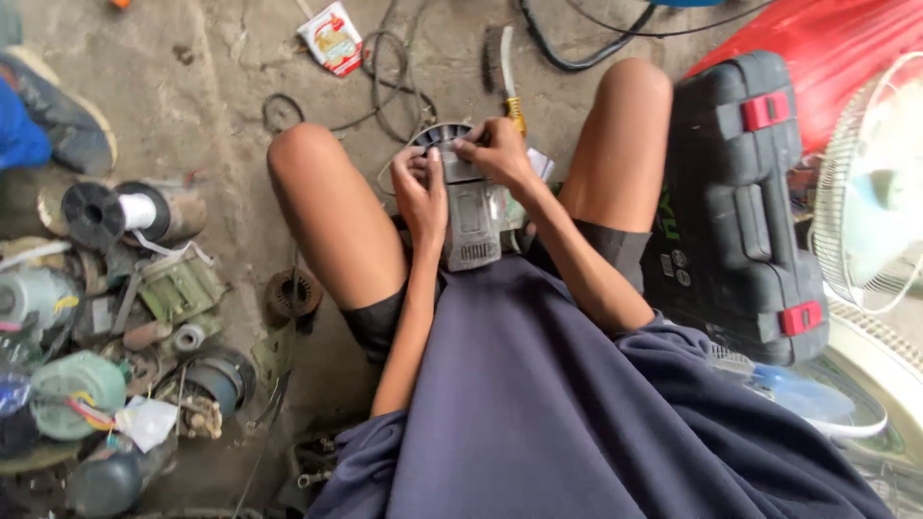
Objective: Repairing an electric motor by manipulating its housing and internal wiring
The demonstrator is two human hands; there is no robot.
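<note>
Both hands [461,173] grip a grey power tool [471,216] above concrete floor [221,86].

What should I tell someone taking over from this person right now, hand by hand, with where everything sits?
Left hand: gripping the left side of the grey power tool body, held between the knees above the concrete floor.
Right hand: fingers pressing on the tool's upper end, by the dark round ribbed part.
Nearby: wire brush on the floor ahead, black tool case with red latches at the right, motor parts and a wire spool at the left.
Done: tool is in hand, casing looks closed.
Left: cannot tell from this view.
</note>
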